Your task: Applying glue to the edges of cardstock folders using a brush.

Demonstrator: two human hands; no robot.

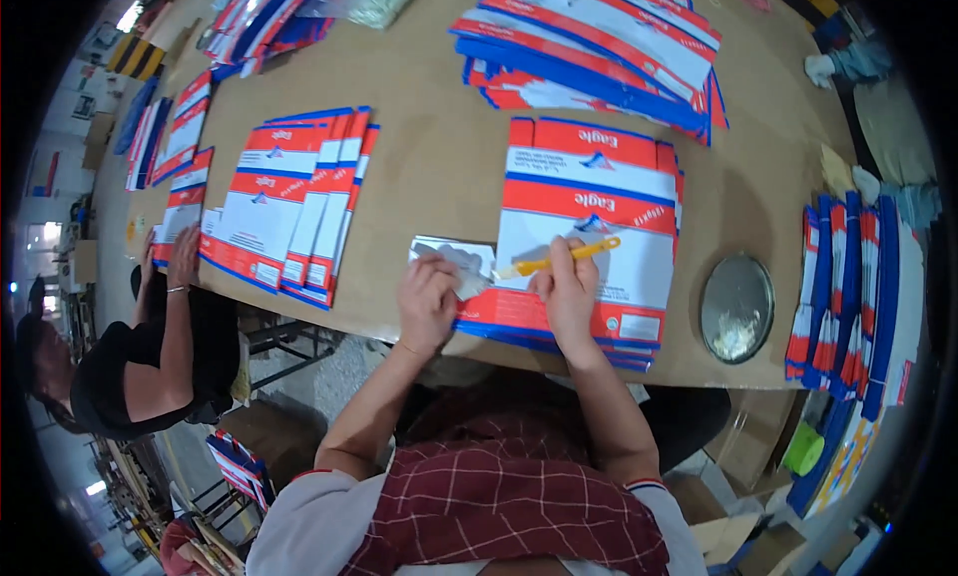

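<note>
The top carton lies flat on a stack of the same cartons at the near edge of the bench, right in front of the person, so both hands reach it without stretching. It is thin printed card, red and white with blue borders, smooth and a little glossy, not yet folded into a box. The right hand is closed around a yellow tool, a slim plastic stick like a brush or a spreader (I cannot tell which), and holds it low and nearly flat so its pale tip lies on the white part of the carton. The left hand presses with bent fingers on a small clear film piece at the left edge of the carton; it seems to keep the film from sliding, and it grips nothing else.

To the right a round metal dish with something pale inside stands near the right hand, probably for dipping the tool. Further right, more cartons stand fanned out in overlapping rows. A second fan lies on the left, and a loose heap at the far side. At the left end of the bench, another person's hands rest on a further pile.
</note>
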